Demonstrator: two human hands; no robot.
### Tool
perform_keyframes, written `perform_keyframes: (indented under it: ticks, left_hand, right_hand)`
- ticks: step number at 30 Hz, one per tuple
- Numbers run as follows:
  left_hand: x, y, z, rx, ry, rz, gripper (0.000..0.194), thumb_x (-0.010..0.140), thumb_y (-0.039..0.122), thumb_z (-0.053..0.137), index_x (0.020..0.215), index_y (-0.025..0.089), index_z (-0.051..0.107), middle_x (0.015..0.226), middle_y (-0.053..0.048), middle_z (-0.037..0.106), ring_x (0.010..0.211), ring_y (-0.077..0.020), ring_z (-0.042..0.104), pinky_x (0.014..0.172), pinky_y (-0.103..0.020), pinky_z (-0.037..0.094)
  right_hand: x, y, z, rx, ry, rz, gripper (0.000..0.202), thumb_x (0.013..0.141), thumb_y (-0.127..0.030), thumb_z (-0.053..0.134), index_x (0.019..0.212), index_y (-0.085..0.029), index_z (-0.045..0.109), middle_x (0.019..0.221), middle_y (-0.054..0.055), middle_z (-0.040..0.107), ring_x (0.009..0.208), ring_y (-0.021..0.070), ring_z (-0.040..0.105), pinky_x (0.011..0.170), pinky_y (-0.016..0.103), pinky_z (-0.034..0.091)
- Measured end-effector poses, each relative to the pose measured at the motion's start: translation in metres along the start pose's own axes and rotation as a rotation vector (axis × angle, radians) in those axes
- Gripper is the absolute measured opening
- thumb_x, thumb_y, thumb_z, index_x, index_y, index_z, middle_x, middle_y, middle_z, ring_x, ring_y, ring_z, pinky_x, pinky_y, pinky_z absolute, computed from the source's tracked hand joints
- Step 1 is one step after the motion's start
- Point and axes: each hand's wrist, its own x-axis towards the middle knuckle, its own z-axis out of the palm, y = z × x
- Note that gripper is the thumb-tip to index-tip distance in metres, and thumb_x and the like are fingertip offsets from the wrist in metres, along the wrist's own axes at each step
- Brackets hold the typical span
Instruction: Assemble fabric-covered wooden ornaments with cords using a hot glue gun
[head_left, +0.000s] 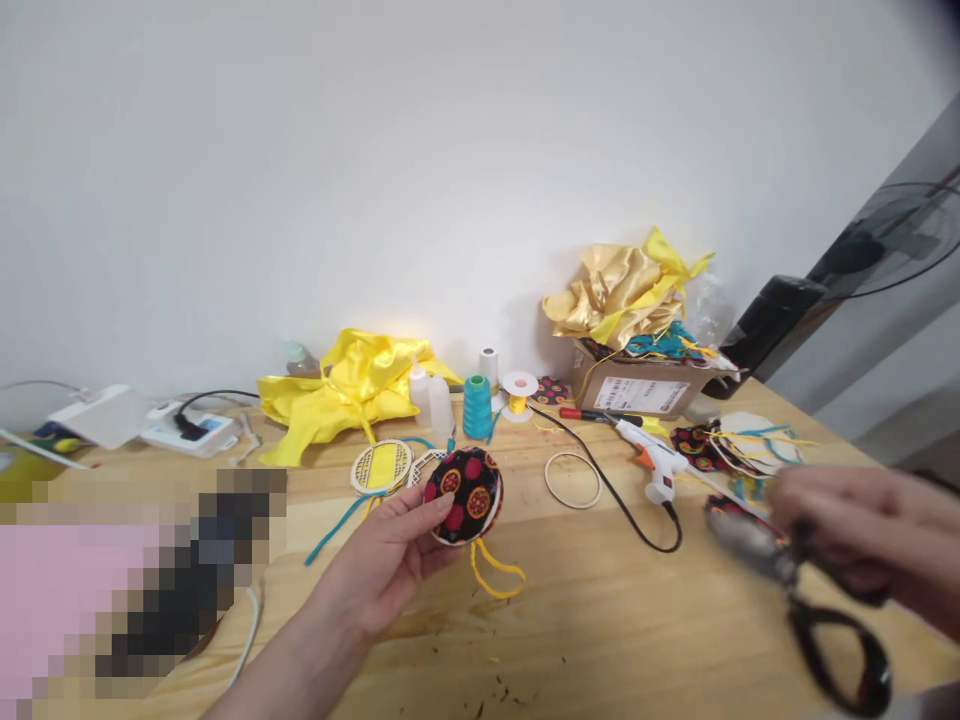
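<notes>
Closest to my cam, lower R: black-handled scissors, blurred, blades pointing L toward mid-table. The R hand has its fingers curled round the upper part of the handles; one loop hangs below the grip. Too much blur for me to tell exactly how the fingers sit, or whether the blades are apart.

Approx. centre of my feed, the L hand holds the round patterned piece (blk cloth, red + orange motifs, pale rim) up over the table. Thumb's pressed on its front, other fingers behind/under, so it's a pinch. A yellow cord loop hangs from the piece's lower edge. Scissors and piece are well apart.

Just behind the L hand: a small wooden hoop w/ yellow middle and teal strip. R of the piece, a bare ring lies flat, then the white glue gun w/ its blk cable. Farther back: teal thread cone, spool w/ yellow thread, yellow satin to the L, cardboard box heaped w/ gold fabric to the R.
</notes>
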Motion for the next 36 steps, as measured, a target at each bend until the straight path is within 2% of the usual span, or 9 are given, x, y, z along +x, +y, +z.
perform_keyframes:
  ticks: [2,4,7,10,17,22,28,32,36]
  left_hand:
    - [0.002,-0.001,-0.003,-0.061,-0.002,0.02,0.022,0.077,0.008,0.065,0.098,0.015,0.068,0.086,-0.007,0.077,0.069,-0.0173,0.073,0.053,-0.021,0.058]
    - [0.004,-0.003,-0.006,-0.107,0.004,0.031,0.023,0.078,0.006,0.063,0.098,0.015,0.067,0.086,-0.007,0.077,0.066,-0.016,0.073,0.052,-0.02,0.058]
    - [0.008,-0.009,-0.009,-0.134,0.034,0.045,0.021,0.077,0.005,0.064,0.095,0.015,0.067,0.085,-0.006,0.077,0.068,-0.0158,0.073,0.053,-0.019,0.058]
    - [0.011,-0.014,-0.011,-0.108,0.059,0.063,0.02,0.075,0.007,0.067,0.094,0.016,0.068,0.083,-0.005,0.077,0.068,-0.0156,0.073,0.053,-0.019,0.058]
    - [0.013,-0.015,-0.013,-0.02,0.061,0.172,0.028,0.071,0.015,0.075,0.097,0.017,0.068,0.082,-0.003,0.076,0.064,-0.0131,0.07,0.053,-0.018,0.056]
    - [0.011,-0.016,-0.013,-0.019,0.046,0.244,0.032,0.066,0.017,0.079,0.096,0.017,0.068,0.081,-0.003,0.076,0.063,-0.0148,0.069,0.054,-0.021,0.056]
    - [0.013,-0.018,-0.017,-0.051,0.0,0.325,0.026,0.064,0.018,0.08,0.088,0.018,0.07,0.084,-0.003,0.076,0.067,-0.015,0.07,0.063,-0.023,0.057]
    - [0.016,-0.021,-0.017,-0.033,-0.006,0.316,0.028,0.07,0.015,0.076,0.096,0.019,0.07,0.084,-0.003,0.076,0.07,-0.0146,0.07,0.068,-0.024,0.056]
    - [0.019,-0.023,-0.017,-0.031,0.027,0.299,0.024,0.072,0.015,0.074,0.095,0.017,0.069,0.088,-0.005,0.076,0.07,-0.0152,0.069,0.062,-0.023,0.056]
  right_hand:
    - [0.015,-0.053,0.042,0.277,-0.38,0.055,0.052,0.076,-0.069,0.047,0.057,-0.022,0.04,0.049,-0.006,0.03,0.042,0.0078,0.025,0.04,0.025,0.022]
    - [0.022,-0.074,0.083,0.3,-0.492,0.044,0.051,0.078,-0.065,0.048,0.057,-0.021,0.034,0.051,-0.008,0.024,0.045,0.0074,0.022,0.041,0.022,0.019]
    - [0.025,-0.069,0.124,0.077,-0.351,-0.076,0.04,0.086,-0.047,0.045,0.058,-0.019,0.041,0.053,-0.003,0.041,0.051,0.0112,0.04,0.047,0.024,0.031]
    - [0.018,-0.057,0.141,-0.211,-0.058,-0.272,0.017,0.085,-0.027,0.048,0.078,-0.018,0.06,0.082,0.008,0.064,0.077,0.0222,0.059,0.067,0.034,0.047]
    - [-0.011,-0.041,0.157,-0.544,0.169,-0.687,0.04,0.072,-0.006,0.046,0.108,-0.014,0.063,0.102,0.013,0.068,0.091,0.0275,0.063,0.076,0.039,0.055]
    - [-0.007,-0.043,0.144,-0.458,-0.01,-0.557,0.045,0.065,-0.002,0.043,0.101,-0.018,0.064,0.097,0.013,0.067,0.088,0.0269,0.064,0.075,0.038,0.054]
    - [0.034,-0.089,0.112,0.153,-0.185,-0.152,0.007,0.078,-0.027,0.052,0.08,-0.02,0.055,0.072,0.002,0.058,0.067,0.0179,0.056,0.06,0.028,0.048]
    - [0.053,-0.119,0.109,0.518,-0.29,-0.22,0.035,0.072,-0.039,0.061,0.101,-0.02,0.054,0.084,0.003,0.057,0.075,0.0178,0.055,0.063,0.027,0.047]
    - [0.054,-0.125,0.127,0.376,-0.286,-0.342,0.037,0.075,-0.045,0.057,0.103,-0.02,0.053,0.093,0.007,0.059,0.081,0.0221,0.055,0.067,0.032,0.045]
